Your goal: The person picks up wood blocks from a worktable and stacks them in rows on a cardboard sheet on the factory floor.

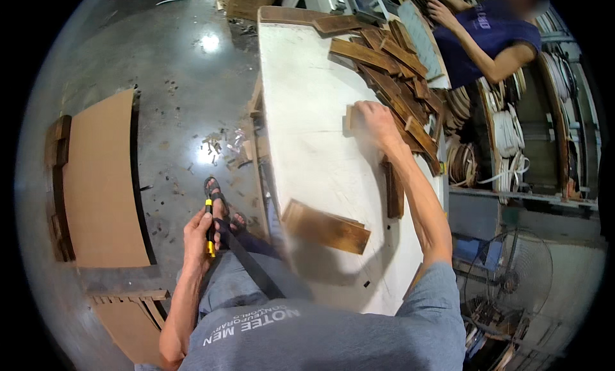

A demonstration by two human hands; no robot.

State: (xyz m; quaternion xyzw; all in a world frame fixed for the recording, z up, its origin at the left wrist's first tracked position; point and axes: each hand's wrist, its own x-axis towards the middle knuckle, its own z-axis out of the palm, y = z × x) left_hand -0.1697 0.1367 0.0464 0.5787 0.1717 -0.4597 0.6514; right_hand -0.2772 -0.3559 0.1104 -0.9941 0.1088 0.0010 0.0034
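My left hand (pixel 195 235), low beside my body and left of the table, is closed around a yellow and black utility knife (pixel 209 227). Its blade, if extended, is too small to make out. Over the white tabletop (pixel 301 115), my right hand (pixel 379 122) is closed on a piece of wood (pixel 349 120), whose pale tan end shows past the fingers; the hand is slightly blurred. Just beyond this hand lies a heap of dark brown wooden pieces (pixel 384 79). Nearer my body, a brown wooden board (pixel 327 227) rests at a slant on the table. Another dark piece (pixel 393 190) is beside my right forearm.
Across the heap, a person in a dark blue shirt (pixel 490 38) works by a pale panel (pixel 421 41). Shelves with coiled strips (pixel 509 127) and a fan (pixel 509 280) stand at the right. Cardboard-coloured panels (pixel 102 185) and scattered scraps (pixel 211 143) are on the left floor.
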